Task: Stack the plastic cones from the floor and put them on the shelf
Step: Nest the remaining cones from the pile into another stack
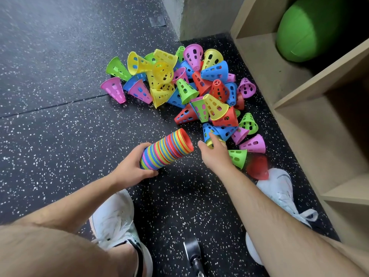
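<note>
Stacked cones lie gripped in left hand; right hand, half open, touches yellow cone.

No text, label, brand, number or sign can be read anywhere in the view. Nothing legible is borne by the plastic cones, the stack of cones, the shelf or the white shoes.
</note>
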`<state>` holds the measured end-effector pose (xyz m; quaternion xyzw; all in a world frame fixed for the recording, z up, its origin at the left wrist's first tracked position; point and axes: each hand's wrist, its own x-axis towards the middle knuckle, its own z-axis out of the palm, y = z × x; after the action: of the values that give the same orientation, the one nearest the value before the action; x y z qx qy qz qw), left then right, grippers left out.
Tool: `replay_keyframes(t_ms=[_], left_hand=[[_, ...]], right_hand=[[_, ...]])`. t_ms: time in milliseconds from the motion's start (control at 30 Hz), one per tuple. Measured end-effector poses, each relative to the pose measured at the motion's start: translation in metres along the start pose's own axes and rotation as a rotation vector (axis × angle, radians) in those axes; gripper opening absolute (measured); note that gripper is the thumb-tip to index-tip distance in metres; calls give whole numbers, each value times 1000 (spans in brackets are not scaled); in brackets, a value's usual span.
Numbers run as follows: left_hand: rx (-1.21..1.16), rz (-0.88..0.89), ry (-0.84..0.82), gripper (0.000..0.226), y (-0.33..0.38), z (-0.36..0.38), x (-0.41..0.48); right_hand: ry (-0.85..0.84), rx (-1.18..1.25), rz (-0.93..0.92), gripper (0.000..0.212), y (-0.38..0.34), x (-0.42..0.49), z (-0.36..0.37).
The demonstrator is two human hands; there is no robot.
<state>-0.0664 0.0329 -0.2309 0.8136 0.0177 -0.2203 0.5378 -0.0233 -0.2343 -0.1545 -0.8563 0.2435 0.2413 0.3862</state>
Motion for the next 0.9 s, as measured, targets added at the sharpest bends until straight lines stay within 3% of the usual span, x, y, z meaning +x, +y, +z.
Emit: replay_keyframes(t_ms=[167,400,600,700,900], left_hand=[[-11,-1,3,77,-3,-1,-4],[-51,-14,11,78,-2,-3,-3],[-87,-22,35,77,1,-4,-5],[-98,-34,46,79,2,-6,-5],[-111,-25,67,76,3,-7,-4]], right_hand=[[33,5,-63,63,-8,6,5],[218,29,-268,8,-8,-6,19],[389,35,-512,33,-23,-11,9],[502,94,-563,30,-33,-11,3],[307,142,-607,24,-46,-19,9]])
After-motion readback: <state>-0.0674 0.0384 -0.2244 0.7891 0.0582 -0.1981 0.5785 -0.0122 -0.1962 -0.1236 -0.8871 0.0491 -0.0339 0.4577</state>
